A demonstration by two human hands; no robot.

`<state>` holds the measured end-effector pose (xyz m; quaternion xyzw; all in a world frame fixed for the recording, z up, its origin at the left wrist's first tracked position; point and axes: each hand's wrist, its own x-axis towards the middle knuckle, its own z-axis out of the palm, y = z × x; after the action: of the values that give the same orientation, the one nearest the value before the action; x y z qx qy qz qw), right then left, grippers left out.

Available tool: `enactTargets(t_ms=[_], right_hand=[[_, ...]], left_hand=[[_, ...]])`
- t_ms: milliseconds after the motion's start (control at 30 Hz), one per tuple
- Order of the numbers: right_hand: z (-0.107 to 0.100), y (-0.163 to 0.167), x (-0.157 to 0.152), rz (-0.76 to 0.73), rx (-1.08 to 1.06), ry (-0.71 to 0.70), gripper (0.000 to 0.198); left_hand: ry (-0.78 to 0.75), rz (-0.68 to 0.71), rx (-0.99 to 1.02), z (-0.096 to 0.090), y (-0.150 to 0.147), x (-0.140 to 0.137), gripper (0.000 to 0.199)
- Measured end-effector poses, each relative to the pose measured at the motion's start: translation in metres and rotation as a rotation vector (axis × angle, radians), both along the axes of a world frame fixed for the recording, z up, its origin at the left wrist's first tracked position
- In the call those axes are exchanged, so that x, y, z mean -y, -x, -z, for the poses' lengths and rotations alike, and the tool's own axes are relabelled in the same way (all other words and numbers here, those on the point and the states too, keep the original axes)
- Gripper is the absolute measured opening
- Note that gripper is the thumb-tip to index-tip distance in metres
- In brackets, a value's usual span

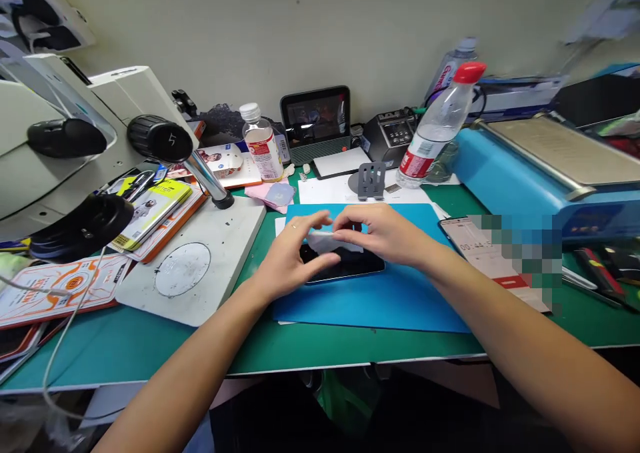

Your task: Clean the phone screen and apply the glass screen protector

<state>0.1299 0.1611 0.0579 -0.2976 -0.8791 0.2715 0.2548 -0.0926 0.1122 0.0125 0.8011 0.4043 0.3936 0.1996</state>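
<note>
A black phone or small tablet (350, 265) lies screen up on a blue mat (400, 299) between my hands. Over its far left part is a thin whitish piece (323, 242), perhaps a wipe or film; I cannot tell which. My right hand (383, 234) pinches this piece between thumb and fingers from the right. On the other side my left hand (293, 256) is open, thumb and fingers apart, close around the left end of the piece. Whether its fingertips touch the piece is unclear.
A microscope stand (185, 266) with a white base occupies the left. Behind the mat stand a drink bottle (265, 149), a small screen (317, 119), a grey phone holder (371, 181) and a red-capped bottle (433, 133). At right are a blue machine (520, 179) and a lit phone (470, 246).
</note>
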Motion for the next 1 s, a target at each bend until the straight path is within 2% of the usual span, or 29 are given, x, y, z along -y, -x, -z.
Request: enactTargets(t_ms=[67,233,433,600,700,767,867,933,1000], right_hand=[[0.009,0.001,0.001,0.036,-0.033,-0.038,0.019],[0.023,-0.001,0.004,0.139,-0.077,-0.234,0.017],[0.027,0.001,0.005,0.114,-0.122,-0.39,0.023],[0.031,-0.004,0.003,0.213,-0.217,-0.379,0.028],[0.031,-0.006,0.004,0.3,-0.265,-0.334,0.036],[0.03,-0.006,0.005,0.326,-0.294,-0.318,0.045],[0.029,-0.005,0.007,0.332,-0.332,-0.297,0.052],[0.03,-0.004,0.006,0.335,-0.338,-0.28,0.051],[0.032,-0.005,0.003,0.356,-0.317,-0.25,0.046]], left_hand=[[-0.051,-0.068,0.033,-0.002,-0.001,0.0,0.015],[-0.114,-0.197,-0.034,-0.006,-0.003,0.001,0.011],[-0.218,-0.15,-0.221,-0.008,0.0,-0.002,0.02],[-0.198,-0.18,-0.392,-0.022,0.007,0.011,0.018],[-0.091,-0.099,-0.557,-0.031,0.01,0.032,0.016],[-0.012,-0.06,-0.593,-0.033,0.008,0.046,0.016],[0.042,-0.001,-0.647,-0.026,-0.002,0.054,0.042],[0.063,0.059,-0.74,-0.016,-0.012,0.053,0.06],[0.082,0.077,-0.817,-0.006,-0.022,0.052,0.071]])
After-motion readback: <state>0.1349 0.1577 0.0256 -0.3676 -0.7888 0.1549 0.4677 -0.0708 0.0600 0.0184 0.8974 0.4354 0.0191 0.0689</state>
